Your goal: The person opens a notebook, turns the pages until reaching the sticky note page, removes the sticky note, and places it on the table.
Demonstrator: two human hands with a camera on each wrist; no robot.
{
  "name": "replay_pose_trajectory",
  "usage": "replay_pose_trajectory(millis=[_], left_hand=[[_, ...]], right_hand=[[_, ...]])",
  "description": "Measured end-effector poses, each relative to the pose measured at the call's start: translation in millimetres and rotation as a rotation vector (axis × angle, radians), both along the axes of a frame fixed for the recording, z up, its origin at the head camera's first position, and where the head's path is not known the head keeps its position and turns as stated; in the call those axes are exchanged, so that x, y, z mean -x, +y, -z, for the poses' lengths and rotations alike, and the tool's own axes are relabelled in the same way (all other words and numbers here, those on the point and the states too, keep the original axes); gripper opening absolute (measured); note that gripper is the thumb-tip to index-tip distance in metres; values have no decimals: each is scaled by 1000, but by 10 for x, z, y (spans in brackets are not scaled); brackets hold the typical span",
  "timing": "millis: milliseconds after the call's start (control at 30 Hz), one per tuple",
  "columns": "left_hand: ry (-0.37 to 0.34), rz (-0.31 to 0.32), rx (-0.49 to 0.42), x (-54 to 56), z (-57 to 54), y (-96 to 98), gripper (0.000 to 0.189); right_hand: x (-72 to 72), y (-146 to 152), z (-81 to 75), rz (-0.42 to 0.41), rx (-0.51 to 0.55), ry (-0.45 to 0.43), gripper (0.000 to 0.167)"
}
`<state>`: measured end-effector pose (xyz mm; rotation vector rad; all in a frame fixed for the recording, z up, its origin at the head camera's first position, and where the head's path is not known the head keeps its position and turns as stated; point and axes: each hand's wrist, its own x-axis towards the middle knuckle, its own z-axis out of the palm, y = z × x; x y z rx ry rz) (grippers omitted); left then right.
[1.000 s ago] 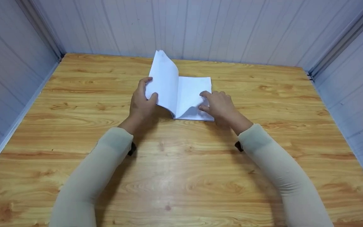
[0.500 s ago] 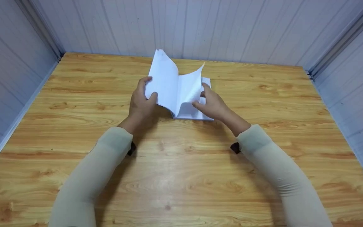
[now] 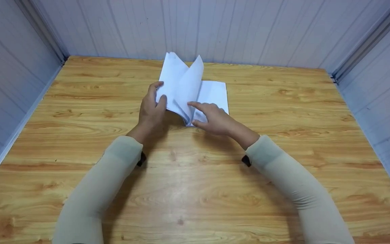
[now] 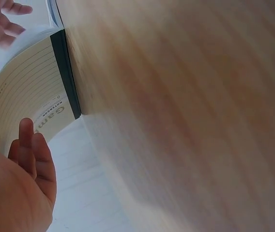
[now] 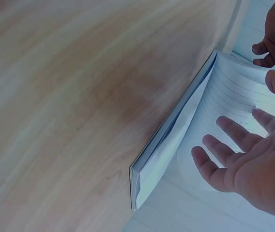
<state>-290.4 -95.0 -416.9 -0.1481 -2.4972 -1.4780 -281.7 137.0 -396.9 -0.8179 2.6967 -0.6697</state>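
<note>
An open notebook [image 3: 215, 92] with white pages lies near the far side of the table. My left hand [image 3: 150, 110] grips its raised left half, thumb on the pages and fingers behind the cover. In the left wrist view, that beige cover [image 4: 28, 79] shows printed lines and lettering beside a dark green spine [image 4: 66, 72]. One loose leaf [image 3: 193, 76] stands curved up near the middle. Against its lower part, my right hand [image 3: 213, 119] touches with extended fingers. Seen from the right wrist, the right hand [image 5: 253, 164] has spread fingers in front of a ruled page [image 5: 229, 89].
The wood-grain table [image 3: 188, 189] stretches around the notebook on all sides. A pale panelled wall [image 3: 249, 30] rises behind its far edge, with side walls at left [image 3: 5, 84] and right [image 3: 381, 101].
My right hand has moved left from the right page, lifting a leaf and carrying it over toward the left half. The left hand has kept its grip in nearly the same place.
</note>
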Motion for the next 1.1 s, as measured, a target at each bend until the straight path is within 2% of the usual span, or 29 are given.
replay_pose_trajectory(millis=[167, 400, 600, 800, 967, 1100], left_hand=[[61, 30, 5, 0, 16, -9, 50], [-5, -20, 51, 1, -7, 23, 60], [-49, -38, 22, 3, -28, 27, 58], [-66, -37, 12, -8, -27, 15, 57], [-68, -33, 6, -10, -26, 15, 57], [-43, -32, 10, -6, -20, 13, 56]], right_hand=[[-6, -36, 35, -51, -40, 12, 61], [9, 60, 29, -86, -92, 22, 54], [87, 256, -26, 7, -176, 63, 46], [134, 445, -59, 133, -350, 37, 61], [157, 554, -38, 151, -460, 16, 68], [171, 606, -17, 136, -477, 12, 67]])
